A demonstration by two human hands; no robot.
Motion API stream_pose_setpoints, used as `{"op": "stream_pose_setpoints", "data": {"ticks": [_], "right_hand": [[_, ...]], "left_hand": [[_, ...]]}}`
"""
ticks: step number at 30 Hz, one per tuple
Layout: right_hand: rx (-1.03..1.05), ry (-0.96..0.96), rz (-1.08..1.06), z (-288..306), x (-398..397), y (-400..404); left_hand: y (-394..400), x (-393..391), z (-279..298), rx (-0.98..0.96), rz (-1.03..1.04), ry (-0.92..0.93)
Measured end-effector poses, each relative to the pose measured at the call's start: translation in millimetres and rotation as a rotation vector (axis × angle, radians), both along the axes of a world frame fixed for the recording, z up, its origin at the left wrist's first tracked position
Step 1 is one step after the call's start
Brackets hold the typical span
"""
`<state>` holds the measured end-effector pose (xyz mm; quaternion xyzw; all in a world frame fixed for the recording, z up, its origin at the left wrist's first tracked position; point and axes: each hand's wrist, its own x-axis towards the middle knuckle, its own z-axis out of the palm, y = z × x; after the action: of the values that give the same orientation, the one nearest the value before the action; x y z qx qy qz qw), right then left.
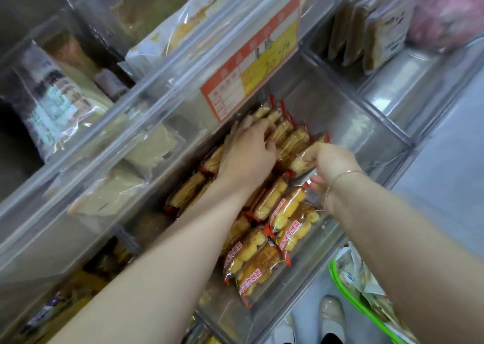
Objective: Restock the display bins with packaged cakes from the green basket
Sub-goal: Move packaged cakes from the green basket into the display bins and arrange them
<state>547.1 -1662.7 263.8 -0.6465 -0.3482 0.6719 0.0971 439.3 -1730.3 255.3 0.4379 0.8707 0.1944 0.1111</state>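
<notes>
Both my arms reach into a clear plastic display bin (366, 123) that holds several yellow cakes in clear wrappers with red ends (264, 254). My left hand (248, 152) lies palm-down on the upright row at the back of the bin, its fingers curled over the packs' tops. My right hand (330, 165) pinches the top of one packaged cake (301, 160) at the right end of that row. The green basket (366, 309) shows only as a green rim at the lower right, with wrapped goods inside.
An orange and yellow price label (251, 66) hangs on the bin above. Neighbouring clear bins hold other bagged snacks at the left (65, 95) and upper right (372, 29). My shoes (332, 317) stand on the grey floor below the shelf edge.
</notes>
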Motion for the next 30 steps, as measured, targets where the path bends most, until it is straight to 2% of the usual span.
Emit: {"op": "stream_pose_setpoints", "data": {"ticks": [2,4,6,9,11,15,17,19,21,22,24,25,26,27,29,30], "right_hand": [[-0.078,0.032,-0.172,-6,2,-3],[-0.063,0.023,-0.175,-12,1,-6],[0.058,-0.071,-0.105,-16,-3,-7],[0.388,-0.338,0.252,-14,-6,-7],[0.511,-0.423,0.453,-7,-6,-7],[0.6,-0.481,0.813,11,-3,2],[0.603,-0.448,0.975,20,1,7],[0.622,-0.436,1.051,32,10,11],[0.644,-0.288,0.994,45,32,17],[0.624,-0.095,0.899,53,51,19],[0.545,0.359,0.558,71,106,23],[0.524,0.508,0.325,75,140,25],[0.516,0.541,0.121,71,176,28],[0.511,0.464,-0.029,57,211,30],[0.447,0.116,-0.183,3,281,33],[0.392,-0.067,-0.191,-31,313,32]], "left_hand": [[7,-4,-4,-0.025,-0.058,0.002],[13,-7,-10,-0.056,-0.166,-0.008],[15,-11,-20,-0.089,-0.241,0.01],[14,-16,-35,-0.096,-0.264,0.068],[14,-17,-40,-0.081,-0.261,0.109],[13,-14,-33,-0.148,-0.269,0.098],[15,-6,-17,-0.191,-0.226,0.025],[16,12,6,-0.13,-0.12,-0.077],[9,42,30,0.112,-0.066,-0.109],[2,62,43,0.294,-0.091,-0.087],[-15,113,60,0.592,-0.196,-0.083],[-22,141,59,0.661,-0.263,-0.12],[-26,170,53,0.672,-0.321,-0.189],[-28,198,42,0.634,-0.354,-0.28],[-24,247,5,0.462,-0.363,-0.454],[-19,267,-21,0.342,-0.362,-0.508]]}}
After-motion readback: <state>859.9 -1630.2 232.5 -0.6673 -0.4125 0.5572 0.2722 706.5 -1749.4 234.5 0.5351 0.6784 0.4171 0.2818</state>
